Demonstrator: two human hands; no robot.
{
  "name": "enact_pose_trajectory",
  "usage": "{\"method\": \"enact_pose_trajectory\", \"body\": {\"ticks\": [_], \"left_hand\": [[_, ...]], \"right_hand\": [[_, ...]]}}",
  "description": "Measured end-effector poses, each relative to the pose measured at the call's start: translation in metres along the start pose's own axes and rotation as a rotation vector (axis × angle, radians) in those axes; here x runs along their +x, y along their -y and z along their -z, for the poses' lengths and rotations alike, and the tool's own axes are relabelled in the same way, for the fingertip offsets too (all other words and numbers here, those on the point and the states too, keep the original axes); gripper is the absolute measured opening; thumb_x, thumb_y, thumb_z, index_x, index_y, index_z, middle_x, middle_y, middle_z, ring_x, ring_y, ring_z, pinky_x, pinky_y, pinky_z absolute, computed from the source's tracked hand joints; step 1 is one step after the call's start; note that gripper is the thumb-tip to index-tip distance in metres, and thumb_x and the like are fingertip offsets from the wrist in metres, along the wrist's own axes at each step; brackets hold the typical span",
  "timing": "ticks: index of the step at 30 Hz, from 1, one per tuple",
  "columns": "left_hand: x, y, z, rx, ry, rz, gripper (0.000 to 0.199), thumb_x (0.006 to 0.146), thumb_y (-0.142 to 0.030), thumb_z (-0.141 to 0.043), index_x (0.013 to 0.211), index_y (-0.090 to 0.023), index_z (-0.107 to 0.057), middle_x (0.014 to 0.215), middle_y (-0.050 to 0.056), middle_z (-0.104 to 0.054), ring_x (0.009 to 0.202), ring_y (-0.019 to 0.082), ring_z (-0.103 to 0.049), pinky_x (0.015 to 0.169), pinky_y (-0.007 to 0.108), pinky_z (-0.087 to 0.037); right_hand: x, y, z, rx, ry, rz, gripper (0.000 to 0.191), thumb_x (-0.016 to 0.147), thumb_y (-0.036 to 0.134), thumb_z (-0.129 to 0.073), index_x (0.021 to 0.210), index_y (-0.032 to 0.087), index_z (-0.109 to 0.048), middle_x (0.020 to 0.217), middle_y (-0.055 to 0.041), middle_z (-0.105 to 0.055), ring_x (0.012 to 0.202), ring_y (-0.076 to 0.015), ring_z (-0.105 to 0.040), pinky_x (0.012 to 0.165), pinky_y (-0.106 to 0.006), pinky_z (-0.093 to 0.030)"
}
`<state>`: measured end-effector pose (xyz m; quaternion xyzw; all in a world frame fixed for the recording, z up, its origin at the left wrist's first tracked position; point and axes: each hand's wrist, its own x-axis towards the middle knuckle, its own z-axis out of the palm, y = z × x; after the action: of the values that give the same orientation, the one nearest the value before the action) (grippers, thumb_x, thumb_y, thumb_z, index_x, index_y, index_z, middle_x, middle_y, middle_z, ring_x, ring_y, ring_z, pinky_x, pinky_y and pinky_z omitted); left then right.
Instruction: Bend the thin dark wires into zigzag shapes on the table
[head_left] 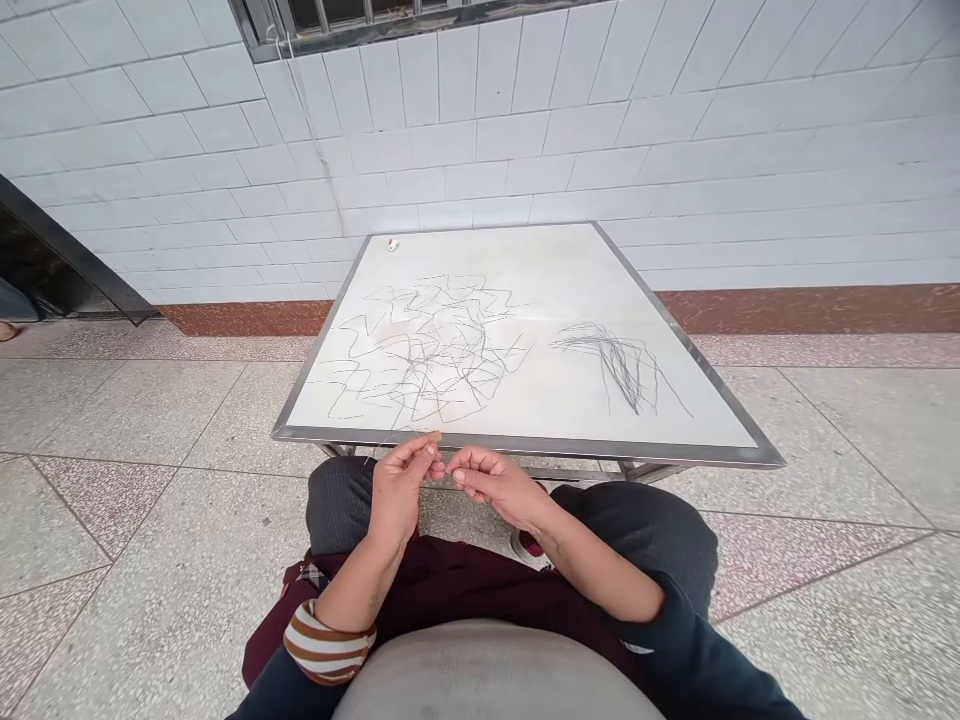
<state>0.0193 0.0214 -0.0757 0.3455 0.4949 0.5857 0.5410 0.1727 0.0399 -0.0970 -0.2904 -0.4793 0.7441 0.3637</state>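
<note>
Over my lap, just in front of the table's near edge, my two hands work close together with their fingertips almost meeting. My left hand [399, 490] is pinched shut on a thin wire [391, 430], whose loose end sticks out to the upper left. A tan covering [433, 437] shows at one of its fingertips. My right hand [499, 488] is closed in a pinch at the same wire's other end, near the left fingertips. On the table lies a spread of bent, wavy wires [450, 350]. Further right is a bundle of straighter dark wires [621, 370].
The white table [540, 265] has a grey metal rim and stands near a white tiled wall [510, 150]. A small white and red roll-like item [392, 244] sits at its far left corner. A cord [315, 140] hangs from the barred window [360, 20].
</note>
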Motion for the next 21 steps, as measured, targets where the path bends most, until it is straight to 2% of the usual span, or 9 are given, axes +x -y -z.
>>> {"method": "enact_pose_trajectory", "body": {"ticks": [5,10,13,17,21], "left_hand": [[0.001,0.002,0.001,0.043,-0.016,-0.022,0.026,0.07,-0.031,-0.072,0.091,-0.016,-0.072,0.073,0.001,-0.066,0.059,0.01,-0.059,0.057,0.023,-0.051],[0.0,-0.001,0.001,0.109,-0.039,-0.007,0.029,0.066,-0.032,-0.075,0.089,-0.015,-0.073,0.071,0.002,-0.067,0.056,0.011,-0.058,0.055,0.024,-0.051],[-0.001,-0.002,0.002,0.122,-0.011,0.008,0.029,0.069,-0.033,-0.072,0.093,-0.016,-0.073,0.073,0.003,-0.067,0.059,0.011,-0.058,0.055,0.024,-0.051],[-0.003,-0.004,0.001,0.102,0.054,-0.03,0.03,0.074,-0.035,-0.068,0.099,-0.019,-0.072,0.074,0.001,-0.064,0.065,0.011,-0.058,0.06,0.024,-0.05],[-0.006,-0.006,-0.003,0.095,0.13,-0.069,0.035,0.072,-0.029,-0.071,0.107,-0.022,-0.069,0.079,0.0,-0.062,0.067,0.01,-0.057,0.068,0.025,-0.05]], "right_hand": [[0.001,-0.005,0.001,-0.058,0.024,0.032,0.018,0.08,0.033,-0.064,0.092,0.02,-0.061,0.073,0.0033,-0.053,0.055,-0.0059,-0.04,0.049,-0.019,-0.031],[0.001,-0.011,-0.001,-0.25,-0.062,0.156,0.02,0.08,0.034,-0.063,0.095,0.022,-0.06,0.069,0.0037,-0.053,0.055,-0.0078,-0.044,0.049,-0.02,-0.036],[0.001,-0.01,-0.002,-0.259,-0.07,0.146,0.02,0.082,0.034,-0.06,0.097,0.022,-0.06,0.072,0.0025,-0.054,0.054,-0.0075,-0.045,0.049,-0.02,-0.037],[0.0,-0.005,-0.002,-0.101,-0.056,0.081,0.019,0.081,0.033,-0.061,0.096,0.021,-0.062,0.076,0.0017,-0.055,0.054,-0.0061,-0.041,0.048,-0.02,-0.033],[0.0,-0.004,0.0,0.186,-0.062,0.005,0.017,0.08,0.03,-0.065,0.093,0.02,-0.062,0.063,0.0046,-0.046,0.052,-0.0052,-0.034,0.046,-0.018,-0.024]]}}
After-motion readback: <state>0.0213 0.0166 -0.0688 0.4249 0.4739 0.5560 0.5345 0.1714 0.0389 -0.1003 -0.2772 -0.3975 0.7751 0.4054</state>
